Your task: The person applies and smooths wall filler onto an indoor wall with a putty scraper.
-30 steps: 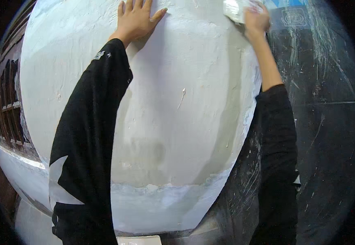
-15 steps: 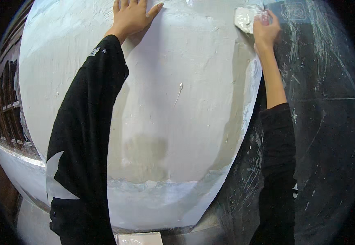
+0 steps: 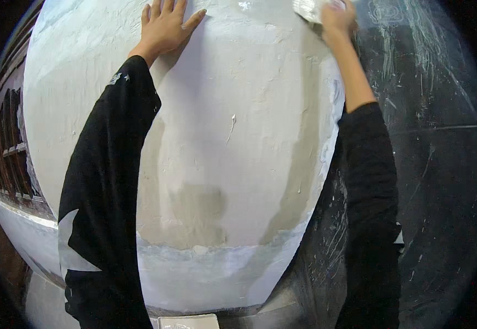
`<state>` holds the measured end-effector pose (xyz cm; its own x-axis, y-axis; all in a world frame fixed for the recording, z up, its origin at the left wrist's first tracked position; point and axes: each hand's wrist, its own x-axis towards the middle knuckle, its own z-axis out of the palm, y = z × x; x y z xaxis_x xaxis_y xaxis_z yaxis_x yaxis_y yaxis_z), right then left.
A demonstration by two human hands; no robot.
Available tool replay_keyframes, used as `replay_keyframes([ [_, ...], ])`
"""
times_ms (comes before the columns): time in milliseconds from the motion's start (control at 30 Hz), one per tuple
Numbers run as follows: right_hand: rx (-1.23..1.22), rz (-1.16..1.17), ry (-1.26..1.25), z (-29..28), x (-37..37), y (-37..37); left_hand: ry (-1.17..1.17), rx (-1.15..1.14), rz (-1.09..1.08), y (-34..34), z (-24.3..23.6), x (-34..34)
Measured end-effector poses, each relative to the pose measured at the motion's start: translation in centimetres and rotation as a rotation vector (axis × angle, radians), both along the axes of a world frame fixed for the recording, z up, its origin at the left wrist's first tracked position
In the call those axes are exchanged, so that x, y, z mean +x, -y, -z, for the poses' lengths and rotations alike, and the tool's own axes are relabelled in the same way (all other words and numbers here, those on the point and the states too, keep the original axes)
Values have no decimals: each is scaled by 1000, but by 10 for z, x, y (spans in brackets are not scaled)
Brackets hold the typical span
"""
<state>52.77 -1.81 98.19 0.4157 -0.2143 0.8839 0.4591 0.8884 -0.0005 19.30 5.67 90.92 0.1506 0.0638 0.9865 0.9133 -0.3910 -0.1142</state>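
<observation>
My left hand (image 3: 164, 30) lies with spread fingers on the upper part of a large white surface (image 3: 227, 142), which has rough patches and small drips of white coating. At the top right of that surface my right hand (image 3: 337, 22) grips a flat tool (image 3: 309, 8) coated in white paste, held against the surface near its edge. The hand covers part of the tool, so its exact kind is hard to tell. Both forearms are in black sleeves with white patches.
A dark scratched panel (image 3: 424, 181) with pale smears borders the white surface on the right. A dark wooden grille (image 3: 11, 148) is at the left. A pale rectangular tray or container (image 3: 188, 321) shows at the bottom edge, cut off by the frame.
My right hand and tool shifted down and right, then back up and left. My left hand stays spread on the surface, appearing slightly further left as the view shifts.
</observation>
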Motion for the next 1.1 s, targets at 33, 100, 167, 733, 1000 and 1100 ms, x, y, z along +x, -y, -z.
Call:
replay_keyframes([
  [33, -28, 340, -105, -13, 69, 28, -16, 19, 59, 4, -5, 18],
  [100, 10, 291, -92, -2, 66, 33, -16, -2, 38, 4, -5, 18],
  [167, 90, 183, -66, 7, 55, 41, -10, -20, 4, 6, -4, 11],
  [733, 20, -65, -35, 11, -15, 9, -12, -58, 7, 5, -5, 3],
  [1000, 81, 230, -62, -54, -25, -28, -39, -56, 28, 0, -9, 20],
  [1100, 175, 510, -140, -34, 58, 12, -34, -11, 51, 4, -8, 27],
])
